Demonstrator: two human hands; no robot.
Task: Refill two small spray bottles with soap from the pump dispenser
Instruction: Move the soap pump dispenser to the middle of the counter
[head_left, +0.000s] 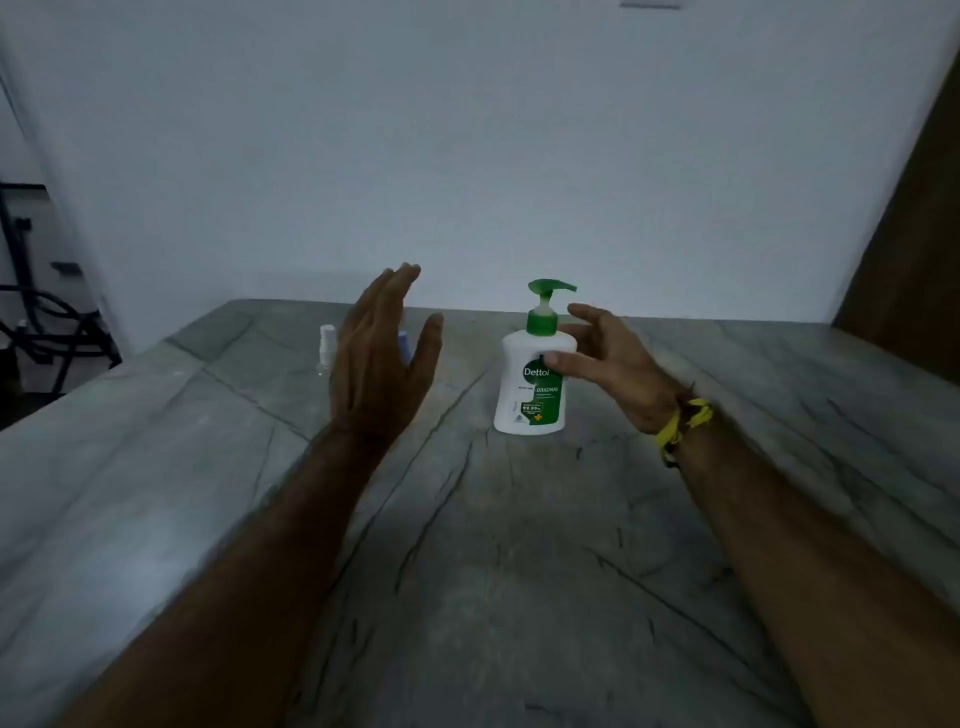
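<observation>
seemingly the job has hardly begun; nothing on the worktop (519, 571) shows a bottle opened or soap moved, so by my reading both refills are still to do; nearest, the two forearms reach out over the grey veined stone, a yellow band (683, 423) tied at the right wrist; the left hand (379, 358) is raised edge-on with fingers straight and together, thumb apart, holding nothing; the right hand (610, 358) is spread wide, fingers loosely bent, its thumb tip at or just touching the front of the pump dispenser (532, 382) and its fingers beside the neck, not yet closed round it; the dispenser stands upright between the two hands, just left of the right one; white body, green collar and pump head with the spout turned to the right, a green label, pump seated; how full it is i cannot tell; beyond the left hand stand the two small spray bottles, mostly hidden; a clear one with a white cap (326, 349) shows past its left side, and a blue bit of the other spray bottle (404, 345) peeps between fingers and thumb; the clear one looks capped.
</observation>
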